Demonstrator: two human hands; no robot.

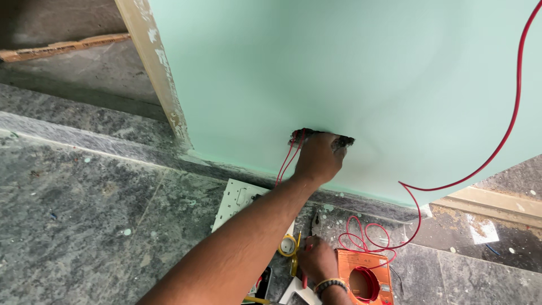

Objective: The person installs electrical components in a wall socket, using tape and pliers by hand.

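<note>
Two hands: both at work low beside the pale green wall (361, 73).
Wall opening (322, 135): dark hole just above the floor (84, 214), red wires (288, 161) hanging from it.
Left hand (320, 158): fingers pushed into the opening; grip cannot be told.
Right hand (317, 258): down on the floor, fingers clenched on red-handled pliers (307, 265).
Nearby: orange wire spool (364, 279), yellow tape roll (288, 245), white switch plate (240, 200).

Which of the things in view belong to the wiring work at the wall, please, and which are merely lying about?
In use:
- left hand at the dark wall opening
- thin red wires
- right hand by the orange wire spool

Lying about:
- white switch plate
- yellow tape roll
</note>
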